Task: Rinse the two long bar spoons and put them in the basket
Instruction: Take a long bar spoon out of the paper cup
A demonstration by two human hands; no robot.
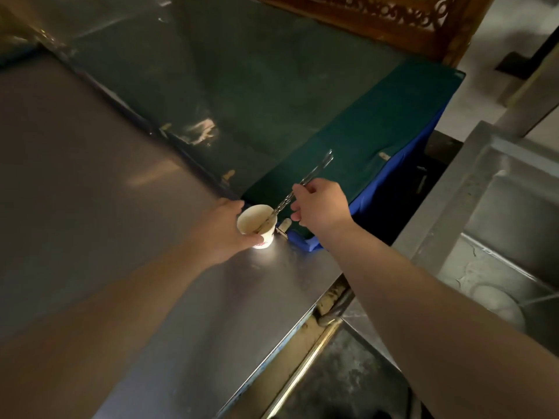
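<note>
Head view
Left hand (pixel 225 229): grip wrapped around the side of a small white paper cup (pixel 257 226), thumb along the near rim, fingers behind the far side; the cup stands on the worktop.
Right hand (pixel 320 204): grip pinched closed on the two long twisted-stem metal bar spoons (pixel 314 171), held together as a bundle.
Spoons: tilted, lower ends down inside the cup against its stained inner wall, upper ends rising up and to the right past the hand, over the green cloth (pixel 348 140).
Hard to make out: the spoon bowls sit low in the cup and blur into the residue; whether the stems number exactly two is only faintly legible; the red print on the cup is unreadable.
Cut off: both forearms run out of the lower frame.
Edges: the cup is near the far right corner of the grey stainless steel worktop (pixel 106 192), just beside the cloth's blue hem.
Open room: wide bare steel to the left; a steel sink basin (pixel 496 237) lies to the right, across a dark gap.
</note>
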